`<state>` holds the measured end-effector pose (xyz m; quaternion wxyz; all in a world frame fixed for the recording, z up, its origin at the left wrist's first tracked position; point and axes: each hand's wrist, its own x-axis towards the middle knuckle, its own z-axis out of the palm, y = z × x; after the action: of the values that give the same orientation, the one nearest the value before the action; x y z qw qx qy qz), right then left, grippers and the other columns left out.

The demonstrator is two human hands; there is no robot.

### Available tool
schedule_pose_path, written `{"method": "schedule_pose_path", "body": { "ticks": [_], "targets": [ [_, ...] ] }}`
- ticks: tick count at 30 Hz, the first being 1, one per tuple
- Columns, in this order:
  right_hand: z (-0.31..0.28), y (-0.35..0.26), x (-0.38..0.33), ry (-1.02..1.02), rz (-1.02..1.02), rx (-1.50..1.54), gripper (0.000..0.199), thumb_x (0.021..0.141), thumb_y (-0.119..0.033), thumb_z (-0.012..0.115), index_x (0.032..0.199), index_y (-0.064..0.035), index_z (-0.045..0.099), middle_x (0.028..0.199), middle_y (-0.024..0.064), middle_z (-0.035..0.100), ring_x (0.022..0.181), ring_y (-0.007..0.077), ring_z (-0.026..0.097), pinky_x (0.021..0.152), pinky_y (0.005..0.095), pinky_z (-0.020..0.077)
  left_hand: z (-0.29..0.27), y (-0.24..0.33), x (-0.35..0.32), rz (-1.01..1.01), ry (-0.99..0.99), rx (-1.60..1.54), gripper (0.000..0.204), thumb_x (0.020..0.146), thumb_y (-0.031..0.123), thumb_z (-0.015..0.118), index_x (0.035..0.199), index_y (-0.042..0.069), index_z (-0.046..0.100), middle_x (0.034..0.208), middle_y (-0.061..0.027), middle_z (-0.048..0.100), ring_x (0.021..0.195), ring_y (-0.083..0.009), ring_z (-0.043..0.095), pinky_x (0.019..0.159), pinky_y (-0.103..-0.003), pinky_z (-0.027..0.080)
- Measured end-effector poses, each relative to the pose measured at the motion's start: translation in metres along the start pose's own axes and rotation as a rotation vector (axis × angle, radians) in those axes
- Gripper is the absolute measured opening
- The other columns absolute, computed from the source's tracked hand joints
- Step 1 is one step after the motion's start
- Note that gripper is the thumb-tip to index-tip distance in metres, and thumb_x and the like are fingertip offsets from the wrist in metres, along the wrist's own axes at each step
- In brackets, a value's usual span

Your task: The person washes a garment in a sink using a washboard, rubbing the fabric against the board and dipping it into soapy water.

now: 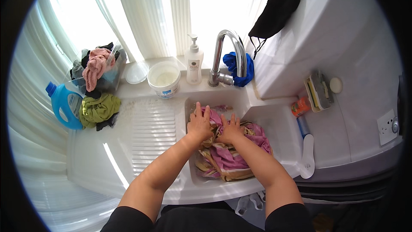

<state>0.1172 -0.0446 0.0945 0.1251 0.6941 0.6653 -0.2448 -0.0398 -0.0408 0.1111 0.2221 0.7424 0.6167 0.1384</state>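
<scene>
The left hand (pixel 200 125), fingers spread, and the right hand (pixel 231 130), fingers extended, rest palm-down on a pink and tan cloth (pixel 229 158) bunched in the sink (pixel 235 99); neither is clenched. The faucet (pixel 219 78) stands at the far side. Left of it are a pump bottle (pixel 194 62) and a white tub (pixel 164 79). On the worktop's (pixel 90 150) far left, a blue jug (pixel 65 105) touches a green cloth (pixel 99 109).

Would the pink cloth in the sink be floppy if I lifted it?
Probably floppy: the cloth lies crumpled in soft folds. It may feel heavy, being a big bundle. It likely won't roll, spread out in the sink.
</scene>
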Motion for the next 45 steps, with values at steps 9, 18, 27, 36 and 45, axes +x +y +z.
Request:
{"method": "schedule_pose_path", "body": {
  "ticks": [9,18,27,36,45],
  "targets": [
    [0.041,-0.02,0.081,-0.254,-0.065,-0.19,0.089,0.074,-0.047,0.071,0.147,-0.0072,0.037,0.146,0.0225,0.042,0.136,0.0374,0.041,0.108,0.0643,0.0306,0.115,-0.061,0.053,-0.046,-0.104,0.609,0.048,0.089,0.029,0.056,0.134,0.012,0.056,0.148,-0.0226,0.039,0.136,-0.0372,0.038,0.108,-0.05,0.033],
    [0.029,-0.017,0.065,0.017,-0.072,0.065,0.054,0.071,-0.031,0.072,0.119,-0.008,0.067,0.115,0.0168,0.069,0.107,0.0326,0.066,0.092,0.0403,0.0525,0.109,-0.067,0.049,-0.017,-0.063,0.292,0.023,0.079,0.016,0.065,0.1,0.009,0.066,0.107,-0.0154,0.067,0.103,-0.0335,0.063,0.083,-0.045,0.053],
    [-0.044,-0.022,-0.058,0.781,-0.569,0.472,0.057,0.06,-0.016,0.081,0.114,-0.0087,0.068,0.102,0.0129,0.069,0.096,0.0319,0.064,0.087,0.0371,0.05,-0.082,-0.016,-0.038,0.145,0.166,-0.443,0.053,0.063,0.023,0.086,0.108,0.004,0.067,0.1,-0.0169,0.07,0.096,-0.0337,0.068,0.083,-0.038,0.053],
    [-0.022,-0.141,-0.115,0.84,-0.948,0.585,0.054,0.065,-0.022,0.08,0.114,-0.0059,0.066,0.109,0.0111,0.066,0.111,0.0313,0.056,0.097,0.0425,0.0398,-0.187,-0.11,-0.114,0.395,0.398,-0.157,0.052,0.055,0.015,0.082,0.103,0.004,0.066,0.098,-0.0135,0.065,0.096,-0.0353,0.06,0.087,-0.042,0.048],
    [0.015,-0.171,-0.04,0.702,-0.329,0.635,0.06,0.077,-0.044,0.07,0.126,-0.0095,0.065,0.127,0.0238,0.06,0.125,0.0386,0.051,0.109,0.0448,0.0369,-0.157,-0.199,-0.137,-0.046,0.133,-0.526,0.077,0.075,0.044,0.068,0.142,0.011,0.048,0.144,-0.0242,0.046,0.137,-0.041,0.038,0.115,-0.043,0.031]
  ]
}}
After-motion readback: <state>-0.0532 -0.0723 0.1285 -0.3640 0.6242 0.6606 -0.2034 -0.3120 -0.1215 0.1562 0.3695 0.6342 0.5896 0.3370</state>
